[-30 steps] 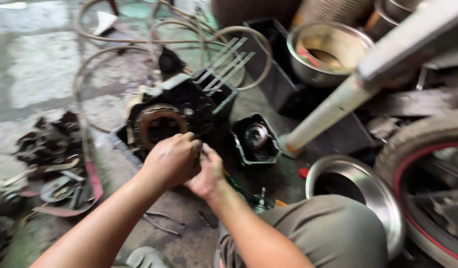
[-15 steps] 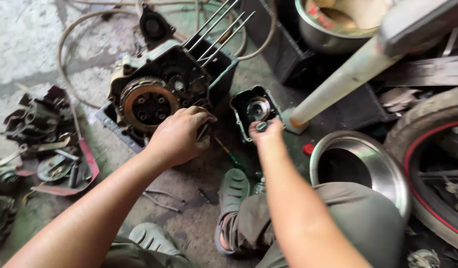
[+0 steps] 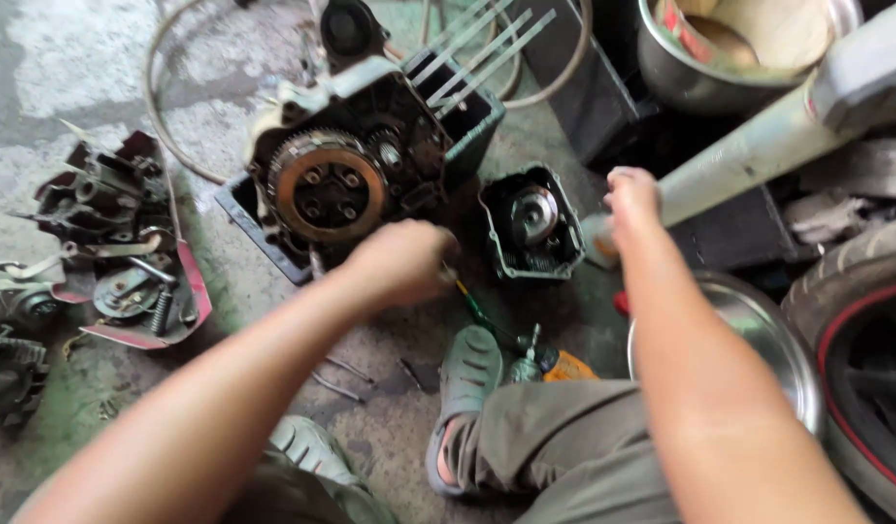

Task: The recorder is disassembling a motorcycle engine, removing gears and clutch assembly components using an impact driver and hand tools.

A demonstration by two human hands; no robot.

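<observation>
— On the concrete floor (image 3: 60,58), what is the left hand (image 3: 401,264) gripping?
— It is closing around a green-handled screwdriver (image 3: 473,307), beside the opened engine (image 3: 356,165).
— The right hand (image 3: 630,194)?
— Reaching near the black cover (image 3: 531,221); its grip I cannot tell.

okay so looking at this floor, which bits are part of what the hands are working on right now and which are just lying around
In hand:
- left hand gripping a green-handled screwdriver by the dark engine case with round clutch
- right hand beside the small black engine cover

Lying about:
- red tray of greasy parts
- steel bowl
- red-rimmed tyre
- loose screws
</observation>
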